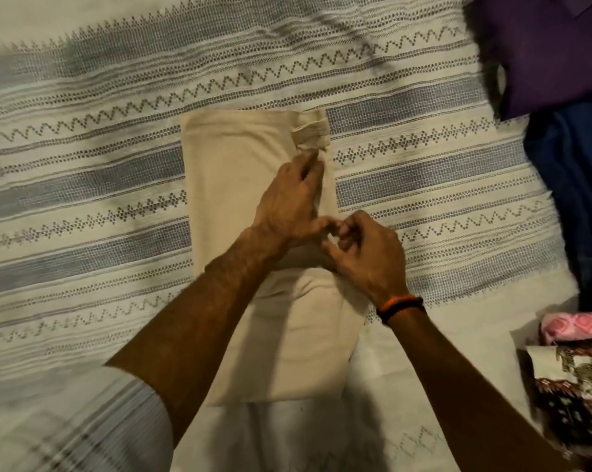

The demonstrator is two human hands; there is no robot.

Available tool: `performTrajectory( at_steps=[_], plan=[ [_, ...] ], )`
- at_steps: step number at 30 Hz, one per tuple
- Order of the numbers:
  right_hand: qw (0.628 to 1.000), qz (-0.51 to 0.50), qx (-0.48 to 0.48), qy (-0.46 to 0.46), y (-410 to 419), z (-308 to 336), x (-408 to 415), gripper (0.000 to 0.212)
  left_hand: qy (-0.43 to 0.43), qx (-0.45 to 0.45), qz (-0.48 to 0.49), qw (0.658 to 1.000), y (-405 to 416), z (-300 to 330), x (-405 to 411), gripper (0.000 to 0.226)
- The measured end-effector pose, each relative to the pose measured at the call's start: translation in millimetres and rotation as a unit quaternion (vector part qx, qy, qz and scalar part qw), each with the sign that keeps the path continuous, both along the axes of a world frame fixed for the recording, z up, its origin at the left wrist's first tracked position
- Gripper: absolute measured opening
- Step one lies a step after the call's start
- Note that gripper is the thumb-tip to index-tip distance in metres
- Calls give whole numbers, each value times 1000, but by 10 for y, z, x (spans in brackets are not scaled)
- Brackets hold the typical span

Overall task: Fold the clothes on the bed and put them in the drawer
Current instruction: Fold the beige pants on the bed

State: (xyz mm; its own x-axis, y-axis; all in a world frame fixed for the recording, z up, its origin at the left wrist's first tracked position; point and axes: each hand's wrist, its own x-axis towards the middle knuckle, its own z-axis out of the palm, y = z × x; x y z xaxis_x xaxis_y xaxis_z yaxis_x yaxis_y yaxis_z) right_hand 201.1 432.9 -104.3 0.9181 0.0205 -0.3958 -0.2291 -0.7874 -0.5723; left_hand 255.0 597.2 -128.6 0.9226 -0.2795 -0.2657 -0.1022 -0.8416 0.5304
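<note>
A cream garment [240, 185], folded into a long strip, lies lengthwise on the patterned bedspread [83, 185] in the middle of the view. My left hand [289, 199] lies across it with fingers stretched out, pressing the fabric near its right edge. Just below, my right hand [366, 253] has its fingers curled and pinches the cloth at the right edge, near the left thumb. The strip's near end [287, 362] bulges toward me. No drawer is in view.
A purple garment [546, 52] and a dark blue one [577, 185] lie at the right of the bed. A pink cloth [577, 327] and a patterned brown-and-cream cloth [574, 386] are stacked at the lower right edge.
</note>
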Motion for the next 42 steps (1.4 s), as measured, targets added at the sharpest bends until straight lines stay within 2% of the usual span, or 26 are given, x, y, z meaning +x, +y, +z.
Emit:
performTrajectory(
  at_steps=[2,3,6,8,12,14,16,17,18,20,22,23,27,30,33,42],
  plan=[
    [1000,16,21,13,-56,16,-293,40,48,14,-4,999,-70,54,-133,111],
    [999,43,26,-8,-66,-5,-407,42,51,-1,16,999,-83,73,-190,108],
    [987,127,10,-98,-44,-26,-644,39,-30,-40,115,992,-52,175,-436,72],
    [980,160,8,-121,18,-6,-658,38,-4,-22,137,990,36,222,-575,58],
    [969,234,-12,-72,178,100,-661,49,181,107,84,974,394,418,-843,80],
    [965,258,-42,-8,243,140,-663,69,246,151,43,957,575,531,-939,95],
    [963,255,-78,39,292,161,-647,85,272,218,-22,937,632,605,-1050,105],
    [957,262,-111,55,319,163,-627,87,261,246,-42,932,627,612,-1115,101],
    [947,275,-148,74,346,170,-610,85,239,264,-50,933,620,604,-1180,89],
    [923,307,-211,96,405,185,-615,64,206,264,-33,942,620,624,-1312,58],
    [905,336,-251,68,418,237,-685,36,204,234,-2,951,621,689,-1444,42],
    [900,346,-262,45,404,270,-733,29,198,217,3,956,623,725,-1509,36],
    [898,371,-236,6,313,478,-1045,34,185,145,12,972,637,896,-1899,5],
    [905,373,-203,35,235,655,-1335,35,200,133,15,971,647,1090,-2197,5],
    [904,375,-192,73,167,803,-1627,40,219,165,-25,961,628,1217,-2472,37],
    [888,404,-214,50,22,966,-2789,23,242,195,-85,947,379,1393,-3559,43]
  ],
)
